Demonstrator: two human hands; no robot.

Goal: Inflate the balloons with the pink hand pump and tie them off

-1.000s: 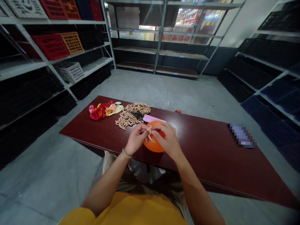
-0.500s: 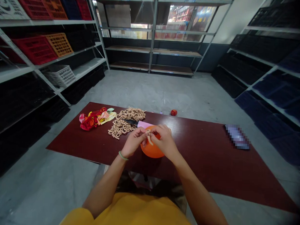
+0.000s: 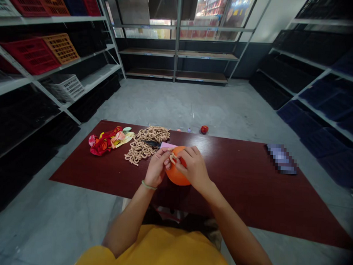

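Note:
An orange balloon (image 3: 179, 176), round and inflated, sits just above or on the table under my hands. My left hand (image 3: 157, 166) is closed in a pinch at its upper left, thumb and fingertips on a beige cord-like strip (image 3: 172, 158). From the other side my right hand (image 3: 195, 166) pinches the same strip, which bends in a small loop between the fingers. Whether the balloon's neck is also in the fingers is hidden. Behind them lies a pink pump-like tube (image 3: 168, 145) with a black tapered end (image 3: 151, 143), resting on a heap of beige cord (image 3: 141, 148).
Crumpled red, yellow and pink deflated balloons (image 3: 109, 141) lie at the left of the dark red table (image 3: 235, 181). A blurred-out flat item (image 3: 281, 158) is at the right. A small red object (image 3: 204, 129) lies past the far edge. Shelves with crates (image 3: 31, 56) stand around.
The beige strip, earlier hanging down from the fingers, is now bent into a loop. My right fingers have shifted slightly. The camera view has tilted a little.

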